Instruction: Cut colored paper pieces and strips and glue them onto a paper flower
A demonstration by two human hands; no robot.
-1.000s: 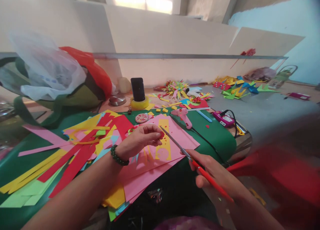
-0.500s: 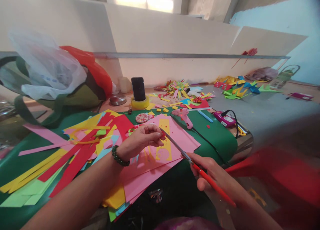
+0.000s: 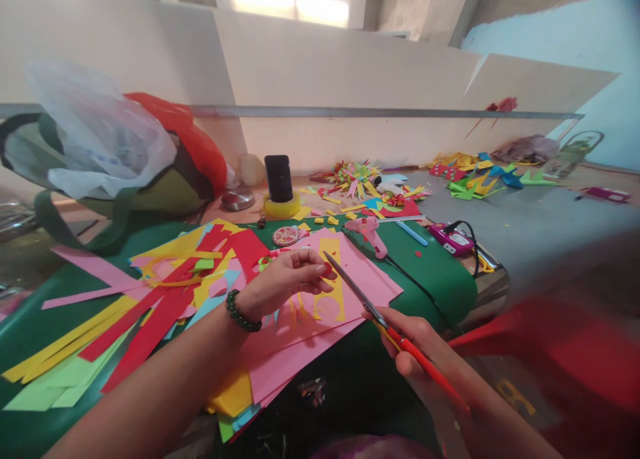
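Observation:
My left hand (image 3: 299,270), with a green bead bracelet at its wrist, is closed in a pinch on a small red paper piece (image 3: 329,270). In my right hand (image 3: 407,336) is a pair of scissors (image 3: 354,287) with red-orange handles; the blades point up and left, their tips close to the red piece. Whether the blades touch the paper I cannot tell. Beneath both hands lie pink sheets (image 3: 370,272), and on them a yellow strip (image 3: 336,292) with round cut-outs and tiny red scraps.
Colored paper strips (image 3: 165,299) are heaped at left on a green mat (image 3: 450,286). Behind the sheets lie a pink glue gun (image 3: 369,231) with its cord and a purple power strip (image 3: 453,238). A phone (image 3: 279,178) leans on a yellow tape roll (image 3: 281,206). A red stool (image 3: 560,359) stands right.
The scissor tips have come slightly away from the red paper piece, and a yellow part of the handles now shows. My left hand keeps its pinch. The view has shifted slightly.

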